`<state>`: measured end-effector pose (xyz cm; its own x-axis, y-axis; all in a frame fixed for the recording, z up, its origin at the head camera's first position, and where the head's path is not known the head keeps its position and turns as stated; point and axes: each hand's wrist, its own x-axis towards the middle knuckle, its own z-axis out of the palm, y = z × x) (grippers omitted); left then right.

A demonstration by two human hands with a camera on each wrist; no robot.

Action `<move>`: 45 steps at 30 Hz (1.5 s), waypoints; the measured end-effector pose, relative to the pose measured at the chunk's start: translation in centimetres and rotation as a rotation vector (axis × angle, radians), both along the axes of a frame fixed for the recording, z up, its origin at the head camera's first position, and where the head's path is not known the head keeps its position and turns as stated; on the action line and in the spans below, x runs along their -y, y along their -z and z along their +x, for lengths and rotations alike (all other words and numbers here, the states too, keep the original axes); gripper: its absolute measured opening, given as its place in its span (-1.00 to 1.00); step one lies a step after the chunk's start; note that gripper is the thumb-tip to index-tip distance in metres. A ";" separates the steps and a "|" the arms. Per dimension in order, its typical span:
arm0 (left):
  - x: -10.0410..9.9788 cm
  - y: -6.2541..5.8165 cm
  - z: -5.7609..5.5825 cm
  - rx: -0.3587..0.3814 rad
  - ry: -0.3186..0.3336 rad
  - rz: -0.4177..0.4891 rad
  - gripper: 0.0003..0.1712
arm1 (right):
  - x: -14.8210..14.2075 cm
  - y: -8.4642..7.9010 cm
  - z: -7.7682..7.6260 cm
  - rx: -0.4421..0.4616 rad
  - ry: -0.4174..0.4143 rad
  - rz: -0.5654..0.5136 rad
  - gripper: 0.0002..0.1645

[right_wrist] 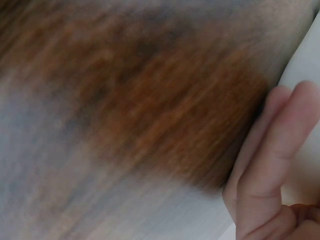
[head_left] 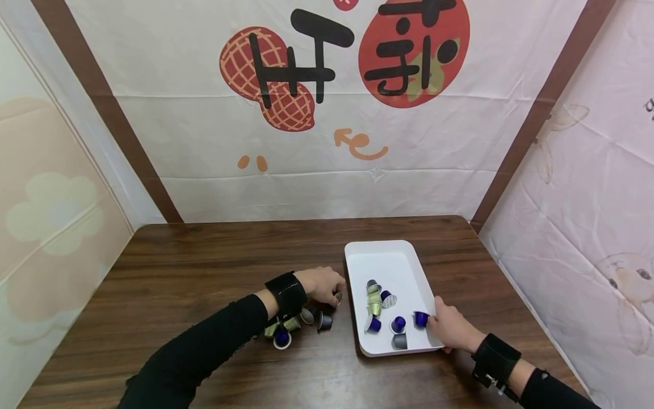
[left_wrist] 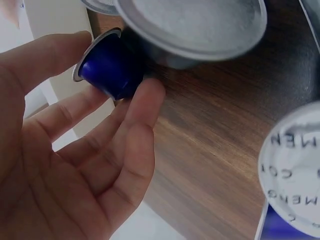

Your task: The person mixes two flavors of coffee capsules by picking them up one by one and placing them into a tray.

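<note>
Dark capital letters, among them M, E and N, ran across the pale lid [left_wrist: 295,170] of a capsule at the edge of the left wrist view; the words were cut off. Large black Chinese characters covered a red peanut [head_left: 242,57] and a round red fruit [head_left: 370,74] on the wall cloth [head_left: 204,193].

The left hand [head_left: 322,284] pinched a blue coffee capsule [left_wrist: 110,65] between thumb and fingers, just left of the white tray [head_left: 393,261]. The capsule was glossy and cup-shaped, tapering from a silvery flanged rim. The right hand [head_left: 452,326] was clamped on the tray's right rim.

Green, grey and blue capsules lay loosely grouped in the tray. By the left wrist, on the wood-grained table [head_left: 245,255], sat a dark grey capsule [head_left: 324,322], a blue one with a white rim [head_left: 282,337] and some green ones.
</note>
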<state>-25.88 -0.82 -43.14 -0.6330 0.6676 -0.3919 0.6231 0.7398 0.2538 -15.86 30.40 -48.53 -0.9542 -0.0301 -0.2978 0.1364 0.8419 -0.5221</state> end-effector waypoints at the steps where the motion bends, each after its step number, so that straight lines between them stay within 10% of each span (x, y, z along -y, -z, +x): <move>1: 0.0 0.1 0.0 -0.002 0.004 -0.001 -0.81 | 0.0 -0.1 0.0 0.002 0.000 0.001 -0.63; 11: 0.3 0.1 -0.7 0.017 -0.001 0.044 -0.85 | 0.0 -0.3 0.0 -0.009 0.001 -0.001 -0.64; 21: -0.2 -2.5 -1.3 0.029 0.013 0.204 -0.91 | 0.0 -0.5 0.0 -0.040 -0.004 -0.008 -0.66; 45: -9.4 -2.6 0.2 -0.021 0.148 0.210 -0.91 | 0.3 -0.2 0.4 -0.058 -0.007 -0.012 -0.69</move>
<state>-25.69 8.62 -40.49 -0.5292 0.8188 -0.2227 0.7274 0.5729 0.3778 -15.48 30.12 -48.30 -0.9697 -0.0396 -0.2411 0.0999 0.8364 -0.5390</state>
